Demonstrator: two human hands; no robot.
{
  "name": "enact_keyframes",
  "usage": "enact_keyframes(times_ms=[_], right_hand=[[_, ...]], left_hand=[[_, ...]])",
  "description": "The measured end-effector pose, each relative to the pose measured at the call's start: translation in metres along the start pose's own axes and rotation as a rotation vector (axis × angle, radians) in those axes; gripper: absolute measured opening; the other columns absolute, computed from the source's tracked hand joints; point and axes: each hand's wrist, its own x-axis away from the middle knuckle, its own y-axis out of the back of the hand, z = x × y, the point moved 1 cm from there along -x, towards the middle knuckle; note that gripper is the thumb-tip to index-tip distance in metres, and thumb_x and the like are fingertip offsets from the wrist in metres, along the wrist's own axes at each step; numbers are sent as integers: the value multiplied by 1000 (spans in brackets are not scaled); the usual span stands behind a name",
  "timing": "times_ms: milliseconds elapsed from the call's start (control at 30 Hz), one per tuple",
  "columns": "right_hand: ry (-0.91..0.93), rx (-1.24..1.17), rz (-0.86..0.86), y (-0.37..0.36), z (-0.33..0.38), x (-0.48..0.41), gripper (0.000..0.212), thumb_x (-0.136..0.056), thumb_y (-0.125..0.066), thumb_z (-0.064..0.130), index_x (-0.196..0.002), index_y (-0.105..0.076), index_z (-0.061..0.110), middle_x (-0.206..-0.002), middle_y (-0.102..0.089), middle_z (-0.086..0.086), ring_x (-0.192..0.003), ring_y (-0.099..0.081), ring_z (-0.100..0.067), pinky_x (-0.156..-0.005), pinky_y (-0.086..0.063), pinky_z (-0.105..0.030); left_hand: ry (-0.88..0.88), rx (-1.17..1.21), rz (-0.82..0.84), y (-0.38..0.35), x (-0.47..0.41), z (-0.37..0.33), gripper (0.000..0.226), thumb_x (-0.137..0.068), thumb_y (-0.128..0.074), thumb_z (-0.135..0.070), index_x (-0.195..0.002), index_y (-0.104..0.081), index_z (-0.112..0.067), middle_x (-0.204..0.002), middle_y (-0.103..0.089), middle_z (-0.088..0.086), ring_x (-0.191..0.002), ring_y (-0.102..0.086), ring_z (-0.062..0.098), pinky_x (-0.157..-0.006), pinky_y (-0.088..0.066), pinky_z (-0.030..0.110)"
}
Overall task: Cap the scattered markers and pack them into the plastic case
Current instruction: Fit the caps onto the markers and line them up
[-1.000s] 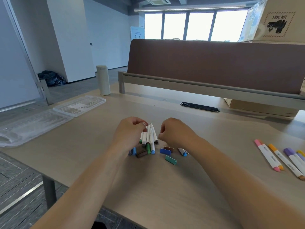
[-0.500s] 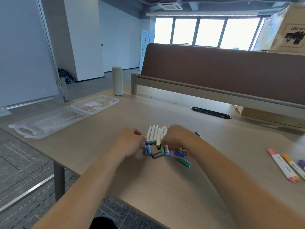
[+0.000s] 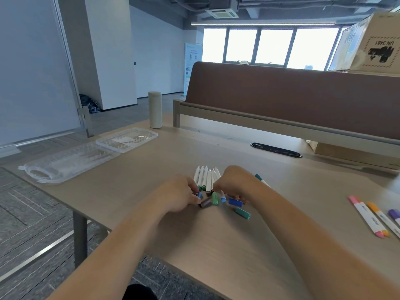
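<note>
Early stage, by appearance. Row of uncapped white-barrelled markers [image 3: 205,178] at mid-table, loose coloured plastic caps [image 3: 242,213] alongside. Left hand [image 3: 177,195] pinching small blue cap [image 3: 199,194]; right hand [image 3: 233,180] curled over marker ends, grip indiscernible. Clear plastic case [image 3: 71,161] open, well apart, unfilled.

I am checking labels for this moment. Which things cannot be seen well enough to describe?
Head view only:
- What the left hand holds: its curled fingers cover it.
- What the right hand holds: its back hides the near ends of the white markers.
- The teal marker: mostly behind the right wrist.
- The purple marker: cut off by the right edge.
</note>
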Motion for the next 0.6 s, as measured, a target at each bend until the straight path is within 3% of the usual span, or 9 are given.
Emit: enact_keyframes(times_ms=[100, 200, 267, 467, 600], right_hand=[[0, -55, -10, 3, -3, 3, 21, -83, -60, 19, -66, -56, 6, -61, -55, -8, -50, -49, -18, -55, -41, -25], [8, -118, -23, 7, -5, 4, 18, -82, -59, 18, -68, -55, 7, -64, -53, -9, -52, -48, -20, -59, -41, -28], [19, -149, -34, 9, -6, 5, 20, -83, -59, 18, -67, -54, 6, -65, -52, -9, -52, -46, -19, -60, -40, -29], [51, -191, -44, 11, -10, 8, 25, -86, -60, 19, -66, -56, 5, -64, -52, -8, -52, -48, -16, -59, -39, -26], [95, -268, -74, 14, -15, 6, 28, -85, -63, 20, -85, -69, -7, -84, -68, -23, -66, -55, -20, -67, -48, -33]], left_hand=[[-14, -44, 9, 2, 2, -1, 33, -84, -75, -20, -116, -67, -19, -80, -54, -5, -71, -50, 11, -58, -35, 21], [-31, -88, 51, 4, 3, -4, 40, -85, -74, -18, -124, -63, -20, -96, -62, 5, -79, -55, 18, -61, -36, 21], [-48, -143, 61, 5, 3, -7, 41, -85, -73, -18, -124, -63, -22, -95, -58, 3, -82, -55, 19, -66, -35, 22], [-61, -138, 19, 0, 1, -6, 32, -82, -75, -22, -112, -66, -23, -83, -52, -7, -73, -51, 11, -56, -35, 21], [-67, 23, -132, 4, 2, -6, 19, -80, -75, -24, -97, -69, -19, -82, -65, -4, -71, -57, 11, -57, -39, 21]])
